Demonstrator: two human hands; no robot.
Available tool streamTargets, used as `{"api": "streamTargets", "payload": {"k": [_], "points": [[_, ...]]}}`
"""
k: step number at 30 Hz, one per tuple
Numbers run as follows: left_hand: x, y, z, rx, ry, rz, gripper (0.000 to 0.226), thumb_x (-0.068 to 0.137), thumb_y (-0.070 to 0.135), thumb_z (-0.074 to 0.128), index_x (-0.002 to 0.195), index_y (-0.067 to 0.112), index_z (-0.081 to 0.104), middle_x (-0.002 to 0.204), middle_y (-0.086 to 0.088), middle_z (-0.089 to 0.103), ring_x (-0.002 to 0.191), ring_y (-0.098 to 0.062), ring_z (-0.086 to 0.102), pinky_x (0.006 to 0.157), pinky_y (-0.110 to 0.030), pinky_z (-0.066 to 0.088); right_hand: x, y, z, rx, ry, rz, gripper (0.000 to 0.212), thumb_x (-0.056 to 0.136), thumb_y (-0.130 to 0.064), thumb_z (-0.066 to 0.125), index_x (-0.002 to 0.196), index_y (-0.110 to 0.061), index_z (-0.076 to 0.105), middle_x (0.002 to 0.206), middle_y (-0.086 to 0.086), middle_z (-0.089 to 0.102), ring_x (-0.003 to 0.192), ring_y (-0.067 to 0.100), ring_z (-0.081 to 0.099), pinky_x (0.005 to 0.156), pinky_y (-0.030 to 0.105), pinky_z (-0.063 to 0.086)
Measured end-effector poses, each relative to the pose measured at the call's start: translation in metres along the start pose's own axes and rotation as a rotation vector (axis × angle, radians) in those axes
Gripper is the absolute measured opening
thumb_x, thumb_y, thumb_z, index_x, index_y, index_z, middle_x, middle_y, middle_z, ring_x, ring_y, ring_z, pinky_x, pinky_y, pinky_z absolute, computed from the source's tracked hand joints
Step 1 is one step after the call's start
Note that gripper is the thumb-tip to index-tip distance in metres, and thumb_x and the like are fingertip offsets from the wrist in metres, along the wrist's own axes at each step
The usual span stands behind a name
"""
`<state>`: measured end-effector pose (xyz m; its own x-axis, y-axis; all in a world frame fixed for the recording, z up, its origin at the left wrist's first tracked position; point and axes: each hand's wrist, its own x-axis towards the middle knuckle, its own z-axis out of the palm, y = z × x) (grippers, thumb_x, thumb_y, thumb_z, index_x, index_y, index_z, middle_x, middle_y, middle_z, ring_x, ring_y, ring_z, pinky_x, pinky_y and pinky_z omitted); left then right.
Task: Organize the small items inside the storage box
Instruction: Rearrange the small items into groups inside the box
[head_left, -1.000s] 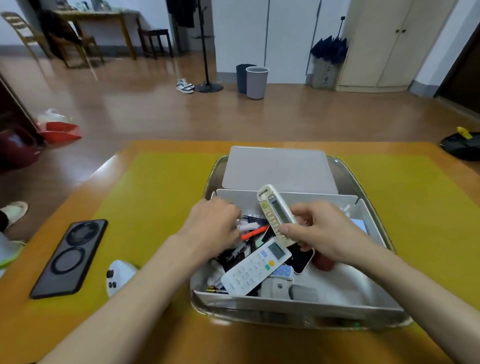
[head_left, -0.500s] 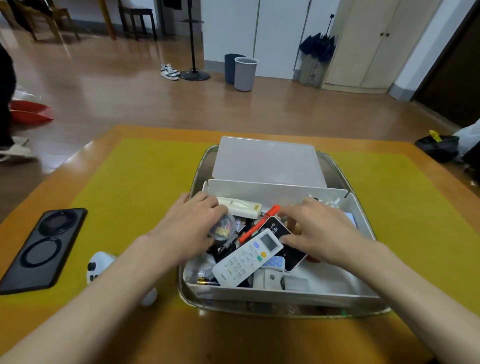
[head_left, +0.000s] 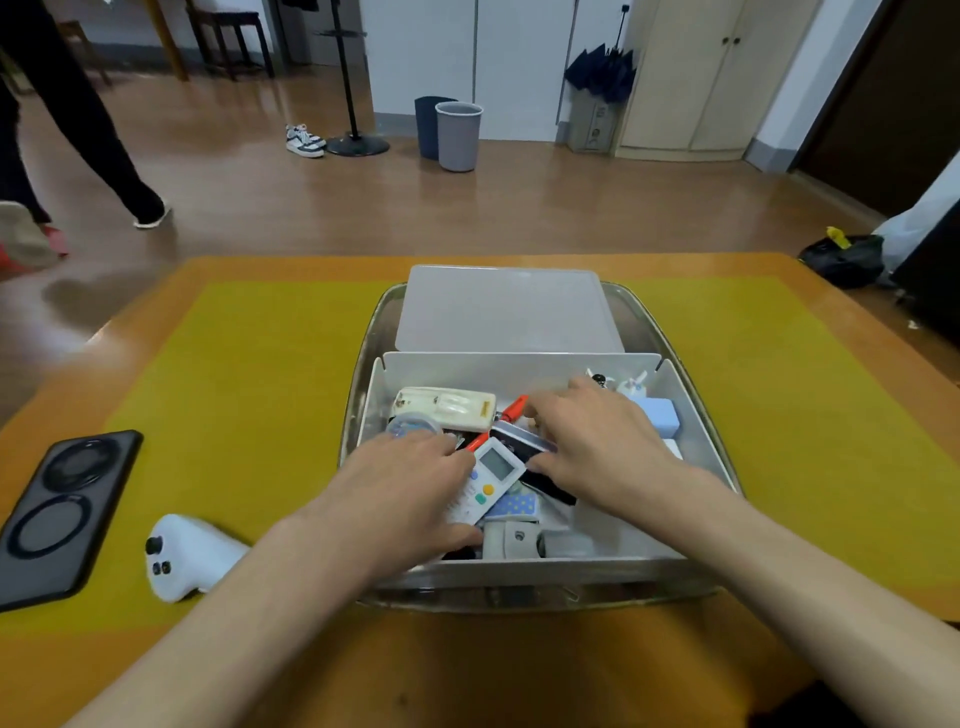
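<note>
White remote (head_left: 485, 486) in the storage box (head_left: 696, 426), gripped by left hand (head_left: 410, 499); right hand (head_left: 597, 441) flat, relaxed beside it.

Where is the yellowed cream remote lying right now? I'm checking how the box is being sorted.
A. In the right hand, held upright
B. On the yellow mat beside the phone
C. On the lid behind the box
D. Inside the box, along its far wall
D: the cream remote lies flat inside the storage box by its far wall, with neither hand holding it.

Glossy wood floor (head_left: 519, 208); cream cabinet (head_left: 711, 73); two bins (head_left: 457, 135) by white wall (head_left: 467, 47).
</note>
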<state>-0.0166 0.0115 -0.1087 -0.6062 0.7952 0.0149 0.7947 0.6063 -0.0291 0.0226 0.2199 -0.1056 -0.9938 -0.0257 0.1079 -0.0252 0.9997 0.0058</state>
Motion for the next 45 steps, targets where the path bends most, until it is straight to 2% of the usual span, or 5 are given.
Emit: {"api": "streamTargets", "payload": {"k": [10,17,26,36,45], "points": [[0.003,0.003,0.005,0.013,-0.027,0.016,0.056,0.083,0.064,0.054,0.129,0.034,0.045,0.119,0.011,0.052,0.112,-0.014,0.053,0.072,-0.033,0.05,-0.045,0.072,-0.068,0.394,-0.262,0.046,0.012,0.079,-0.033,0.084,0.086,-0.036,0.074,0.077,-0.025,0.065,0.068,0.0,0.055,0.059,0.018,0.039],[0.014,0.014,0.0,-0.083,0.034,0.19,0.051,0.087,0.064,0.054,0.13,0.037,0.05,0.123,0.015,0.046,0.114,-0.008,0.042,0.084,-0.031,0.049,-0.057,0.071,-0.035,-0.102,-0.408,-0.038,0.015,0.088,-0.036,0.069,0.102,-0.038,0.07,0.093,-0.01,0.069,0.095,0.02,0.065,0.065,0.03,0.036],[0.043,0.031,0.014,-0.162,-0.049,0.383,0.049,0.084,0.06,0.064,0.127,0.037,0.06,0.118,0.015,0.047,0.106,-0.007,0.038,0.082,-0.025,0.04,-0.07,0.075,-0.008,-0.239,-0.329,-0.157,0.028,0.086,-0.051,0.066,0.11,-0.036,0.068,0.116,-0.011,0.069,0.105,0.025,0.065,0.064,0.032,0.038],[0.059,0.042,0.023,-0.106,-0.147,0.361,0.043,0.082,0.064,0.061,0.11,0.031,0.066,0.112,0.013,0.054,0.107,-0.01,0.04,0.093,-0.03,0.036,-0.072,0.081,-0.017,-0.136,-0.395,-0.156,0.017,0.087,-0.044,0.069,0.099,-0.033,0.073,0.094,-0.008,0.071,0.085,0.021,0.065,0.06,0.029,0.036],[0.057,0.04,0.013,-0.223,-0.199,0.318,0.042,0.079,0.058,0.069,0.113,0.035,0.059,0.11,0.015,0.057,0.096,-0.002,0.04,0.084,-0.02,0.025,-0.08,0.089,-0.037,0.044,-0.08,-0.111,0.027,0.096,-0.05,0.051,0.098,-0.033,0.072,0.09,-0.013,0.071,0.083,0.012,0.064,0.068,0.037,0.052]]}}
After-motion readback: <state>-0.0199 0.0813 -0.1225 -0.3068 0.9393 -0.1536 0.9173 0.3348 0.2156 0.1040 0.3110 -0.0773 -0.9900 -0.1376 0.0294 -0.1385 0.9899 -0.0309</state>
